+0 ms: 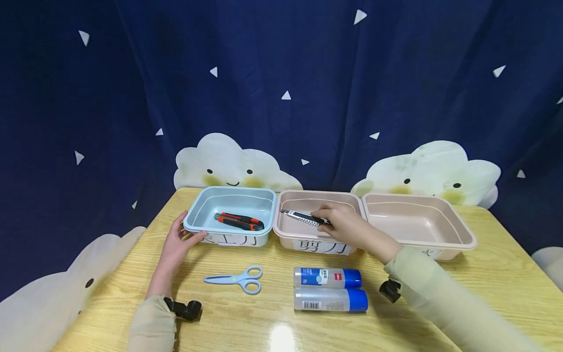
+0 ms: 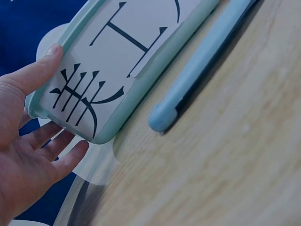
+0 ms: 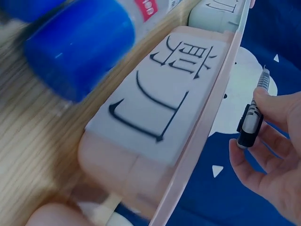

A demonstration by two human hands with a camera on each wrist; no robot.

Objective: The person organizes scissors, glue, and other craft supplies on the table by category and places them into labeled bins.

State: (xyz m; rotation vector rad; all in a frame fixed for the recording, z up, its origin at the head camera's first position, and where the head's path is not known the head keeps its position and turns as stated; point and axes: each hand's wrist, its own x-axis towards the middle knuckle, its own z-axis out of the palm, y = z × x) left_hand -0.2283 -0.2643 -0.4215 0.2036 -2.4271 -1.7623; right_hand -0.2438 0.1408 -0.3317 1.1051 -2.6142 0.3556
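With the right hand (image 1: pixel 340 225) pinching the silver utility knife (image 1: pixel 301 216) above the middle pink bin (image 1: pixel 308 200) and the left hand (image 1: pixel 176 244) gripping the blue bin (image 1: pixel 233 200) by its corner, guide the knife by its handle, tip clear of both bins.

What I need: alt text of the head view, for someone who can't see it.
A person's right hand holds a utility knife over the pink middle bin of three; the left hand grips a corner of the blue bin, with at least one red-and-black cutter inside. Blue scissors and two blue-capped tubes lie nearer on the wooden table.
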